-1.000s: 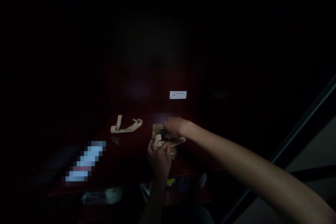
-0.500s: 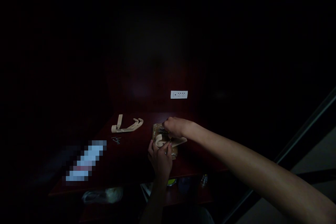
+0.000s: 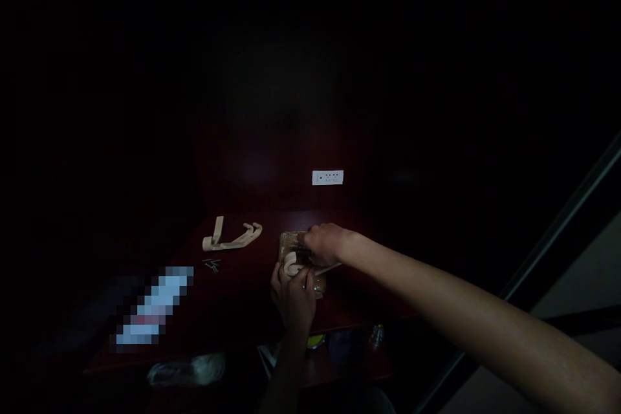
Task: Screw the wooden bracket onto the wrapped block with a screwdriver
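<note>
My left hand [image 3: 295,297] is closed on a pale, hook-shaped wooden piece [image 3: 290,263], pressing it down with thumb and fingers. This piece lies on a brown, plastic-wrapped block [image 3: 287,242] on the dark red table. Over the piece's straight part, my right hand [image 3: 327,242] is curled into a fist; whatever it grips is hidden by the fingers and the dim light. Left of both hands rests a second wooden piece [image 3: 233,244], with a curved forked end and an upright arm. Several small screws or nails [image 3: 211,264] lie in front of it.
A pixelated pale sheet [image 3: 155,305] lies at the table's left edge. On the back wall is a white socket panel [image 3: 327,178]. Below the tabletop, a shelf carries a clear plastic bag [image 3: 187,370] and other dim items. The surroundings are very dark.
My right fist has turned and dropped slightly, covering more of the wooden piece's straight end. My left hand keeps its hold. The whole view has shifted a little.
</note>
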`<state>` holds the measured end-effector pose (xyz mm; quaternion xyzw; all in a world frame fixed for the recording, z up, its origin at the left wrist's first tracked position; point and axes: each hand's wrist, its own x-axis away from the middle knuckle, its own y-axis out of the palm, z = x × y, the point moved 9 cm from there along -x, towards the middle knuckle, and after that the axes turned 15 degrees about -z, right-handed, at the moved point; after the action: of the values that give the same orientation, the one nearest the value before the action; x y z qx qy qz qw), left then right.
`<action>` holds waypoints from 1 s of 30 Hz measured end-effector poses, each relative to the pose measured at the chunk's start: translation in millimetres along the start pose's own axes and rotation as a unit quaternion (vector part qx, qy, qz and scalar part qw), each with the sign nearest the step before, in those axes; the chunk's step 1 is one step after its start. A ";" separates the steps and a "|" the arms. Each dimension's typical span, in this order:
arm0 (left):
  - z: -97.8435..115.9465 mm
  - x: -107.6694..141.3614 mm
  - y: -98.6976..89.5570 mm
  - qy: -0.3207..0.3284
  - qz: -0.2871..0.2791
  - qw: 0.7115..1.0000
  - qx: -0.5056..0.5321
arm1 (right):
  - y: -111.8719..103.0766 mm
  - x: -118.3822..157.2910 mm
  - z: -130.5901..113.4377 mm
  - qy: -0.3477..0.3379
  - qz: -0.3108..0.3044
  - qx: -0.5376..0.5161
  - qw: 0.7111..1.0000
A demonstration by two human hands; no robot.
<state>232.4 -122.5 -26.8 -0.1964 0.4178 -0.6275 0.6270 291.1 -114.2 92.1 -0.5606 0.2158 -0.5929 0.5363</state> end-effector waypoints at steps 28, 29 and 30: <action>-0.2 1.1 -0.7 0.000 0.008 1.000 0.008 | -7.6 -8.1 2.7 0.007 0.019 -0.006 1.000; -0.3 1.0 -0.5 -0.001 0.008 1.000 0.007 | -8.0 -7.6 2.3 0.009 0.022 -0.003 1.000; -0.4 1.0 -0.3 -0.001 0.008 1.000 0.006 | -8.4 -7.0 2.3 0.012 0.025 -0.001 1.000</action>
<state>231.8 -123.3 -27.1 -0.1901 0.4151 -0.6245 0.6337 288.5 -104.4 96.8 -0.5481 0.2365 -0.5862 0.5477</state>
